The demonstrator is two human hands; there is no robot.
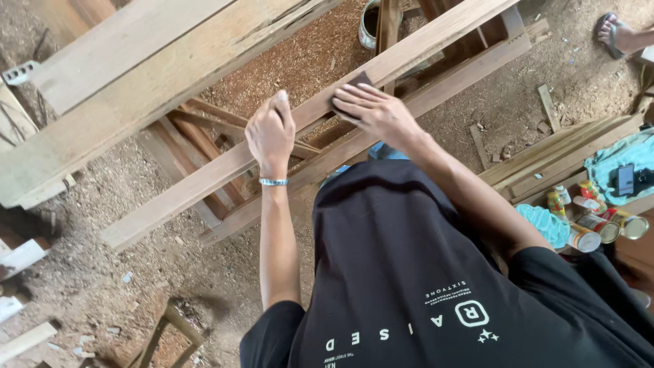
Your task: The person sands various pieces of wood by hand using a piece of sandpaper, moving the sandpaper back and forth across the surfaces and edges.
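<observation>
Where sawdust lies, wooden rails [204, 178].

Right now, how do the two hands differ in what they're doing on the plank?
The left hand is curled, gripping the plank edge, and wears a bracelet. The right hand lies flat, fingers spread, pressing a dark sanding pad farther up the plank, with no bracelet. Both rest on the same plank.
</observation>
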